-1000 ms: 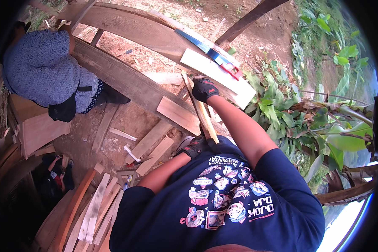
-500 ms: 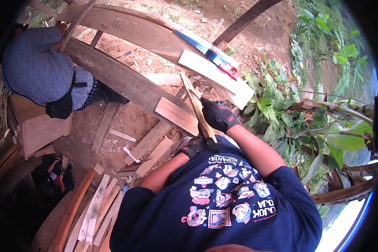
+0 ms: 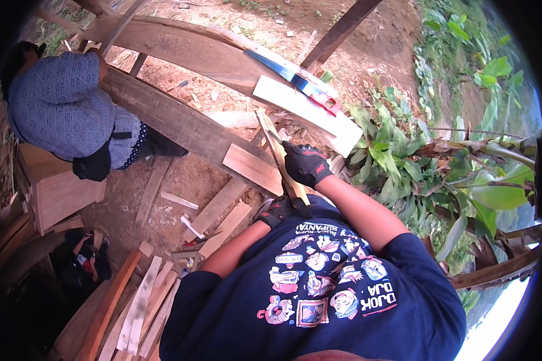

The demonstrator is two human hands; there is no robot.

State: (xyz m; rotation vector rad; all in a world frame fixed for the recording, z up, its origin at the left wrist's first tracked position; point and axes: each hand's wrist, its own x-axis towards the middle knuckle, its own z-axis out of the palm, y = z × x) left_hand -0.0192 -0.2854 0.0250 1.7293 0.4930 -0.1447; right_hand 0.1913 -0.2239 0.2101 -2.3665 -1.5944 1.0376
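A narrow, rough-split strip of wood (image 3: pixel 278 155) slants from my waist up toward the plank bench. My left hand (image 3: pixel 275 210), in a dark glove, is closed round its lower part near my belly. Beside the strip's right edge, my right hand (image 3: pixel 307 165), in a black glove with red marks, makes a fist with the knuckles up. Whatever that fist holds is hidden by the fingers. Beyond the strip, a short board (image 3: pixel 253 168) rests on a long thick beam (image 3: pixel 180 114).
A handsaw with blue blade and red handle (image 3: pixel 292 78) lies by a pale board (image 3: pixel 307 114). At left, a person in blue-grey (image 3: pixel 60 108) bends by the beam near a wooden box (image 3: pixel 66 189). Another person (image 3: pixel 85 259) is lower left, near stacked planks (image 3: pixel 138 307). Leafy plants (image 3: pixel 391 147) grow right.
My right fist has shifted slightly left and down along the strip, which tilts a little differently. My left hand keeps its place. The person in blue-grey appears slightly farther right.
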